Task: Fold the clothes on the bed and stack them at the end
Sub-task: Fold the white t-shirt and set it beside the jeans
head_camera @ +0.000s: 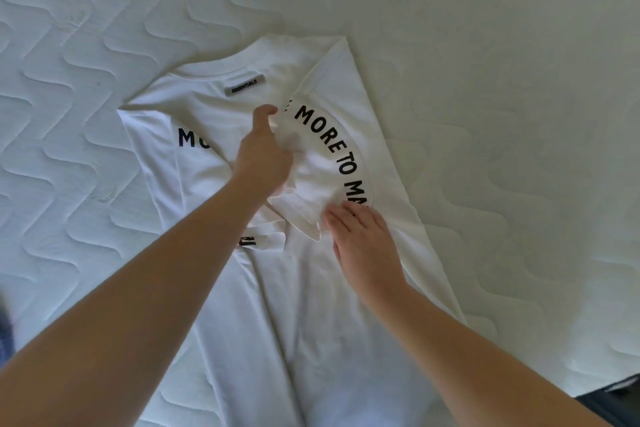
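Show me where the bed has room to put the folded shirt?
Bare quilted mattress lies open beyond the white T-shirt collar and along its right edge. It's crowded mid-shirt, where the left hand and right hand work.

White T-shirt (311, 305) lies flat on quilted white bed (502, 45), collar away from camera, grey ESSENTIALS label (244, 84) visible. Right side folded inward, black lettering showing. Left hand (263, 156) pinches the folded sleeve (311, 177); right hand (360, 246) rests flat, fingers straight, on the shirt.
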Motion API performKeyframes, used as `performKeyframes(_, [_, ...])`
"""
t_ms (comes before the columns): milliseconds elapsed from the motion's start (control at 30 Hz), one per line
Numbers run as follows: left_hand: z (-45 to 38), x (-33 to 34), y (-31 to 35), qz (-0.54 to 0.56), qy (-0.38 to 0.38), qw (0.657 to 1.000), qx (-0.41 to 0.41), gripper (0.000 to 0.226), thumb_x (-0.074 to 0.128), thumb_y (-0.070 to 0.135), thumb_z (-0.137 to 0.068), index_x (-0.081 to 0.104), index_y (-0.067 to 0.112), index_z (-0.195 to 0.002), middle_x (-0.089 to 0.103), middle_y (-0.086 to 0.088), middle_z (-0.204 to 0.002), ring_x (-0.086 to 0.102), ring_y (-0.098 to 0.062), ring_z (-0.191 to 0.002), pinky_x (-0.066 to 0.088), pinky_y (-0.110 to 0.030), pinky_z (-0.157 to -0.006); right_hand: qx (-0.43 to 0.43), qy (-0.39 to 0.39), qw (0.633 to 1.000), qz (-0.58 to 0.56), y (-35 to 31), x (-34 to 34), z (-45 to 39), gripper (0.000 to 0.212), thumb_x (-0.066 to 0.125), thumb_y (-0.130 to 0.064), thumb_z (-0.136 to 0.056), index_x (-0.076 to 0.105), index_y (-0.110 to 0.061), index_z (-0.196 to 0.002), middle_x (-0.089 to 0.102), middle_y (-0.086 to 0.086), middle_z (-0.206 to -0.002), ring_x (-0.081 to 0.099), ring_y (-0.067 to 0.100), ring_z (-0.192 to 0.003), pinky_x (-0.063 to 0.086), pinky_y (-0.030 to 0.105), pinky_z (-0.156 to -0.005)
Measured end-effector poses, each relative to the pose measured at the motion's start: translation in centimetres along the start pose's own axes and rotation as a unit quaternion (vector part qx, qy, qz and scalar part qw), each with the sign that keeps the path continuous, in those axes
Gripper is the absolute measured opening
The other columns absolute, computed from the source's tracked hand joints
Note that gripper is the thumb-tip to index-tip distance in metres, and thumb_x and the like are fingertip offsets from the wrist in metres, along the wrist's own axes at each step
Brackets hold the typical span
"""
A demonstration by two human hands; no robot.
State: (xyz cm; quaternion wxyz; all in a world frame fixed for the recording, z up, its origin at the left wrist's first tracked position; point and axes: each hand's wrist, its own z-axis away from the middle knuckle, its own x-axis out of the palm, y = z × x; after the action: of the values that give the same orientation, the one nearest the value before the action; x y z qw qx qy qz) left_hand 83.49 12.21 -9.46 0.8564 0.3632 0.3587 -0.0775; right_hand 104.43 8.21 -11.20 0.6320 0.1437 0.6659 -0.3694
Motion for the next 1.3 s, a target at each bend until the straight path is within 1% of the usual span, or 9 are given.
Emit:
performKeyframes(100, [-1.0,-2.2,-1.2,0.036,-0.002,0.999,-0.017,0.042,0.061,0.015,-0.093,0.050,0.033,-0.129,0.064,0.010,-0.092,0.065,-0.011,-0.079,0.048,-0.021,-0.055,-0.007,0.063,0.996,-0.055,0.5,-0.3,-0.1,0.023,0.070,-0.009,-0.081,0.072,-0.014,-0.104,0.072,-0.003,-0.101,0.065,0.023,-0.096,0.049,0.034,-0.085])
performKeyframes(233, [-0.2,-3.2,-2.3,-0.096,0.068,0.992,0.055,0.055,0.049,-0.005,-0.085,0.050,0.024,-0.132,0.054,-0.006,-0.128,0.052,-0.024,-0.115,0.045,-0.031,-0.090,-0.008,0.046,0.998,-0.037,0.1,-0.6,0.5,0.049,0.065,-0.015,-0.084,0.058,-0.013,-0.133,0.060,0.005,-0.131,0.055,0.027,-0.121,0.041,0.040,-0.103])
performKeyframes(400, [5.9,0.8,-0.9,-0.050,0.092,0.969,0.223,0.036,0.043,-0.003,-0.079,0.059,0.011,-0.108,0.059,-0.003,-0.102,0.054,-0.018,-0.093,0.045,-0.030,-0.084,0.111,0.046,0.993,-0.019,1.4,-0.4,5.9,0.065,0.066,-0.015,-0.077,0.050,-0.013,-0.140,0.052,0.009,-0.140,0.049,0.029,-0.127,0.036,0.047,-0.109])
performKeyframes(500, [10.1,4.8,-0.3,-0.008,0.034,0.990,0.140,0.016,0.045,0.012,-0.090,0.059,0.020,-0.093,0.063,0.010,-0.078,0.058,-0.007,-0.071,0.047,-0.021,-0.068,0.212,0.029,0.977,0.027,2.9,-0.3,10.1,0.073,0.071,-0.020,-0.074,0.047,-0.012,-0.143,0.053,0.012,-0.138,0.054,0.034,-0.119,0.039,0.047,-0.104])
performKeyframes(600, [13.9,9.2,-0.5,0.055,-0.041,0.998,0.016,0.021,0.047,0.026,-0.093,0.064,0.017,-0.086,0.071,0.005,-0.073,0.068,-0.012,-0.071,0.057,-0.032,-0.071,0.291,-0.005,0.956,0.031,4.4,-0.3,14.0,0.072,0.072,-0.025,-0.078,0.046,-0.010,-0.144,0.054,0.017,-0.136,0.054,0.039,-0.118,0.039,0.050,-0.101])
performKeyframes(833, [15.6,15.3,1.7,0.245,-0.118,0.950,-0.155,0.038,0.066,0.040,-0.090,0.066,0.005,-0.074,0.063,-0.004,-0.065,0.060,-0.023,-0.065,0.053,-0.034,-0.069,0.318,-0.068,0.944,0.052,6.9,-2.0,20.8,0.027,0.061,-0.027,-0.090,0.059,-0.011,-0.111,0.062,0.009,-0.097,0.058,0.031,-0.084,0.042,0.039,-0.071])
performKeyframes(933, [15.2,15.9,3.4,0.309,-0.111,0.923,-0.200,0.023,0.070,0.024,-0.090,0.066,0.004,-0.103,0.061,-0.005,-0.079,0.059,-0.022,-0.071,0.057,-0.039,-0.079,0.318,-0.088,0.943,0.052,6.4,-2.6,23.1,0.022,0.061,-0.020,-0.090,0.057,-0.009,-0.109,0.060,0.009,-0.095,0.056,0.028,-0.081,0.046,0.038,-0.065])
performKeyframes(1100, [16.0,15.4,3.0,0.313,-0.086,0.935,-0.146,0.037,0.058,0.016,-0.095,0.051,0.006,-0.130,0.057,-0.007,-0.113,0.058,-0.019,-0.089,0.059,-0.032,-0.056,0.306,-0.099,0.940,0.114,4.8,-3.8,26.0,0.015,0.062,-0.019,-0.086,0.060,-0.011,-0.099,0.057,0.007,-0.090,0.052,0.027,-0.082,0.039,0.036,-0.069])
performKeyframes(1300, [16.7,13.7,-0.8,0.315,-0.088,0.941,-0.089,0.021,0.050,0.030,-0.102,0.056,0.014,-0.115,0.063,-0.005,-0.115,0.065,-0.021,-0.100,0.059,-0.027,-0.060,0.285,-0.161,0.942,0.077,0.9,-3.2,28.3,0.031,0.058,-0.019,-0.092,0.046,-0.015,-0.120,0.054,0.002,-0.105,0.057,0.021,-0.085,0.036,0.029,-0.062])
